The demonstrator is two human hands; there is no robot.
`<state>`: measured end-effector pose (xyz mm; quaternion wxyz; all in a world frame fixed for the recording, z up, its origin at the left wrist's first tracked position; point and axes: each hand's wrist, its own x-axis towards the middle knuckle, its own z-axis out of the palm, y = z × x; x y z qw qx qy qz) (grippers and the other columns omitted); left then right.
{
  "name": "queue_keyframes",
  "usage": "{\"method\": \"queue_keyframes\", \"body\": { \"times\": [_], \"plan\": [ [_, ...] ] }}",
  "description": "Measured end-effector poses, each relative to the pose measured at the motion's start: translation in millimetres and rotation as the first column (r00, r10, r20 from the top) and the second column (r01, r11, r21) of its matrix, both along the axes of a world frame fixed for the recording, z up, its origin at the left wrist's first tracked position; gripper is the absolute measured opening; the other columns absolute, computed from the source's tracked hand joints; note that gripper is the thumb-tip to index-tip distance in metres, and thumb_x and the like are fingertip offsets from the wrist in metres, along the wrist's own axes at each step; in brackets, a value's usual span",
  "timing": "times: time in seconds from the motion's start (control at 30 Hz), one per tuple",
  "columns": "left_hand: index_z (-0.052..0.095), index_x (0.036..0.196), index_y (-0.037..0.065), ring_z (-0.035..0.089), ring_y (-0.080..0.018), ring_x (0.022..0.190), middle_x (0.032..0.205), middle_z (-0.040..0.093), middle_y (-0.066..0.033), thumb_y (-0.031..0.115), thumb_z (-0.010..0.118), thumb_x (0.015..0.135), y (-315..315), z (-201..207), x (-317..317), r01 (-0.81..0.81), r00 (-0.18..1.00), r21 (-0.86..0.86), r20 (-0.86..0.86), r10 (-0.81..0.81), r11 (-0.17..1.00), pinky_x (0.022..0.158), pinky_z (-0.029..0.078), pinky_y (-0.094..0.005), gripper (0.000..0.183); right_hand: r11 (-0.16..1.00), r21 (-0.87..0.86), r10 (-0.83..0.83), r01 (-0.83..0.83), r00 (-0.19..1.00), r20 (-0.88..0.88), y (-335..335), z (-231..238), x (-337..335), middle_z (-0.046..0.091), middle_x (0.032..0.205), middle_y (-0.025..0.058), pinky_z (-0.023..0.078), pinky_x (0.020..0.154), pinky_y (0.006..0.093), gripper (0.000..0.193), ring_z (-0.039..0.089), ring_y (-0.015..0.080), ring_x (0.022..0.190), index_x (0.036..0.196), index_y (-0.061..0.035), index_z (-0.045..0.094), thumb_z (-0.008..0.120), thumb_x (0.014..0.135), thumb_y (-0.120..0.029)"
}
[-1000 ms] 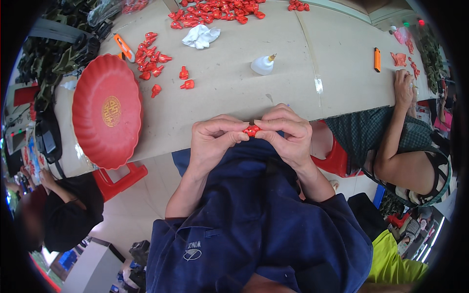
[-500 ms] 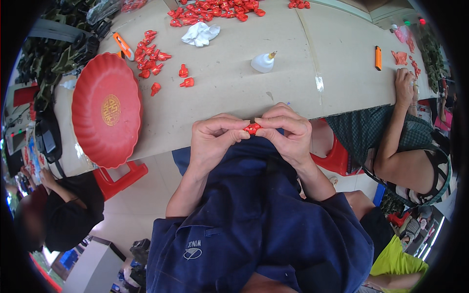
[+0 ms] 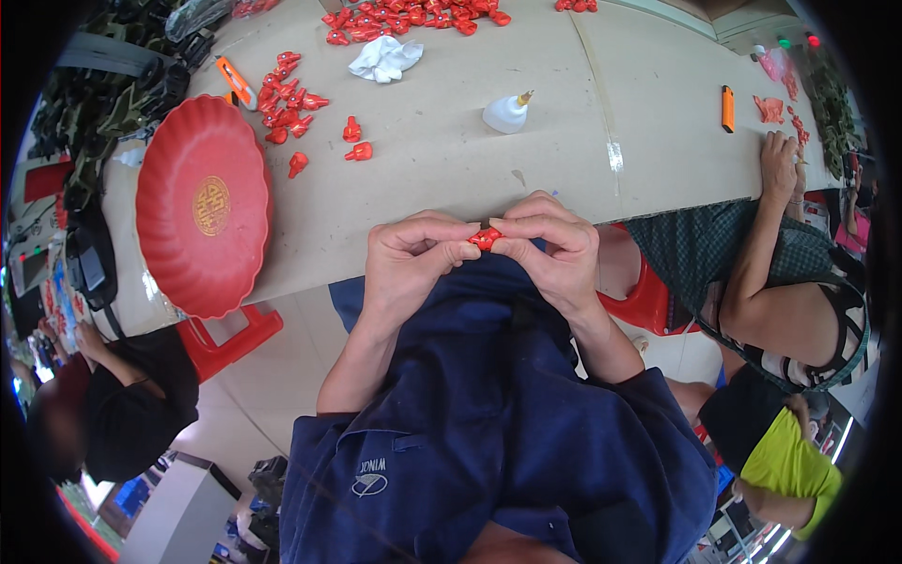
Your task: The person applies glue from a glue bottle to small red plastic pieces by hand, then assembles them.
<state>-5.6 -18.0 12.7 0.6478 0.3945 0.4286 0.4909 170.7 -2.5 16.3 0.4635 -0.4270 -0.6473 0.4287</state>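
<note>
Between my two hands, just past the table's front edge, is a small glossy red plastic piece (image 3: 485, 239) with a dark part at its top. My left hand (image 3: 412, 263) pinches its left side between thumb and fingertips. The thumb and fingers of my right hand (image 3: 554, 252) grip the right side. Fingertips cover much of the piece, so its full shape is hidden. On the table ahead and to the left lie similar red pieces: single ones (image 3: 358, 151) and a loose cluster (image 3: 285, 103).
A scalloped red tray (image 3: 249, 273) sits at left, near an orange cutter (image 3: 237, 83). Farther off are a white crumpled cloth (image 3: 385, 59), a squeeze bottle (image 3: 507, 113) and a red heap (image 3: 413, 13). An orange-black tool (image 3: 727, 109) and a co-worker's hand (image 3: 778, 169) are at right.
Both hands stay pinched on the red piece, which has tilted slightly and shifted up a little in view. At lower right, a person in yellow-green has moved.
</note>
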Motion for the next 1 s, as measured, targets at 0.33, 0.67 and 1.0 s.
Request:
{"method": "queue_keyframes", "body": {
  "times": [0.33,0.67,1.0],
  "plan": [
    [0.068,0.087,0.002,0.053,-0.0050,0.059,0.074,0.063,-0.0041,-0.001,0.067,0.075,1.8,2.3,3.9,-0.009,1.000,-0.068,-0.020,0.008,0.998,0.048,0.040,-0.0163,0.013,0.993,-0.115,0.001,-0.014,0.993,-0.117,-0.8,-1.2,1.5,0.063,0.077,0.0066,0.044,0.063,0.0228,0.016,0.058,0.0128,0.071,0.086,-0.0030,0.069,0.071,0.071,-0.002],
    [0.069,0.088,0.003,0.052,-0.0041,0.056,0.071,0.062,-0.0027,0.000,0.067,0.076,2.4,2.1,4.4,-0.018,0.999,-0.090,-0.042,0.014,0.996,0.047,0.039,-0.0159,0.012,0.988,-0.154,0.012,-0.031,0.992,-0.128,-0.5,-2.2,1.7,0.063,0.080,0.0073,0.047,0.067,0.0222,0.015,0.059,0.0126,0.075,0.088,-0.0023,0.068,0.070,0.073,-0.002],
    [0.068,0.088,0.003,0.052,-0.0035,0.056,0.070,0.062,-0.0019,0.001,0.067,0.076,2.4,2.9,5.8,-0.017,0.999,-0.088,-0.050,0.012,0.996,0.046,0.039,-0.0153,0.012,0.986,-0.166,0.006,-0.029,0.990,-0.140,-0.9,-0.6,2.0,0.063,0.081,0.0078,0.048,0.067,0.0222,0.015,0.060,0.0126,0.075,0.088,-0.0018,0.068,0.069,0.073,-0.001]
  ]
}}
